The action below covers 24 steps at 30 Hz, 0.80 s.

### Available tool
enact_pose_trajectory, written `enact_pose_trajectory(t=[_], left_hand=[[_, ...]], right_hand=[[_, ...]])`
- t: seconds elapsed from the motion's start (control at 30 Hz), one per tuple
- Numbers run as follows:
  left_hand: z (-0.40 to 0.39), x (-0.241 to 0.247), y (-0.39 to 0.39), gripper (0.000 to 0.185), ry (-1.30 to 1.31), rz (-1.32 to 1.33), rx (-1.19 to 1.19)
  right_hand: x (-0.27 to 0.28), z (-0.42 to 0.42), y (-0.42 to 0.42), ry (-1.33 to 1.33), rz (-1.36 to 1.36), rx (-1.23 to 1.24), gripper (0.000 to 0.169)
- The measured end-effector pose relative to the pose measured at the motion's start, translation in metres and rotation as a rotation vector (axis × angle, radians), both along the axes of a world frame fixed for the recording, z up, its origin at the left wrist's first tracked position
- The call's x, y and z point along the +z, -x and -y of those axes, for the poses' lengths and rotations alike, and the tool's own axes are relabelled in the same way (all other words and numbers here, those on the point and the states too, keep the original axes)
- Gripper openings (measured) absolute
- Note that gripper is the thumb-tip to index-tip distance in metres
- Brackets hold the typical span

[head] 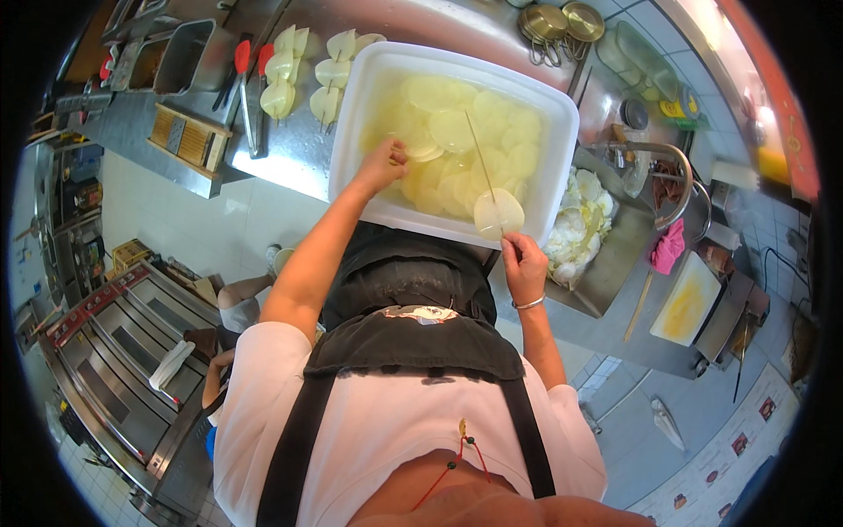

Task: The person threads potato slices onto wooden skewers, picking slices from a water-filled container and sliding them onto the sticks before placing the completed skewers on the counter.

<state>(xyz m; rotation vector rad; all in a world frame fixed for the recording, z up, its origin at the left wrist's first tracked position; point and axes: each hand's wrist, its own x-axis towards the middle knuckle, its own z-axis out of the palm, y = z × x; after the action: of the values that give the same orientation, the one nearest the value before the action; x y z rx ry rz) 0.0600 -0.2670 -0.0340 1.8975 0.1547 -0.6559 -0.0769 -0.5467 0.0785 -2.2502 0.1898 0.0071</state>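
Note:
A white plastic tub [454, 54] holds many thin, pale yellow slices, apparently potato, in yellowish liquid. My right hand [525, 265], by the tub's near right rim, pinches the lower end of a thin skewer [479, 153]. One pale slice [498, 212] is threaded on that skewer just above my fingers, and the skewer's tip points over the tub. Above the tub's left part is my left hand [385, 165], its fingers curled beside a few overlapping slices [425, 153]. Whether those fingers touch or grip a slice cannot be made out.
Skewered slices [280, 72] lie on the steel counter left of the tub, near red-tipped tongs [243, 92] and a wooden slicer [188, 138]. To the right, a sink [602, 280] holds pale scraps [579, 227] below a curved faucet [681, 168]. Another person's arm [217, 379] shows at left.

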Motion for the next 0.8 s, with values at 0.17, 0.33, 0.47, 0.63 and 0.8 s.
enact_pose_trajectory(t=[0.17, 0.33, 0.47, 0.63, 0.8], left_hand=[[-0.003, 0.013, -0.007, 0.026, 0.243, -0.020, 0.075], [-0.016, 0.011, -0.024, 0.023, 0.243, 0.071, 0.269], [-0.009, 0.028, -0.026, 0.030, -0.199, 0.172, -0.049], [0.029, 0.023, 0.005, 0.049, -0.673, 0.249, -0.251], [0.017, -0.030, -0.009, 0.029, -0.173, 0.124, -0.116]], right_hand=[[0.001, -0.001, 0.001, -0.001, 0.005, -0.018, 0.005], [-0.002, -0.003, 0.001, -0.019, 0.011, -0.009, 0.005], [-0.003, -0.003, 0.000, -0.027, 0.010, -0.017, 0.005], [-0.003, -0.003, -0.002, -0.017, 0.009, -0.013, 0.006], [-0.002, -0.006, -0.002, -0.017, 0.018, -0.011, 0.006]])
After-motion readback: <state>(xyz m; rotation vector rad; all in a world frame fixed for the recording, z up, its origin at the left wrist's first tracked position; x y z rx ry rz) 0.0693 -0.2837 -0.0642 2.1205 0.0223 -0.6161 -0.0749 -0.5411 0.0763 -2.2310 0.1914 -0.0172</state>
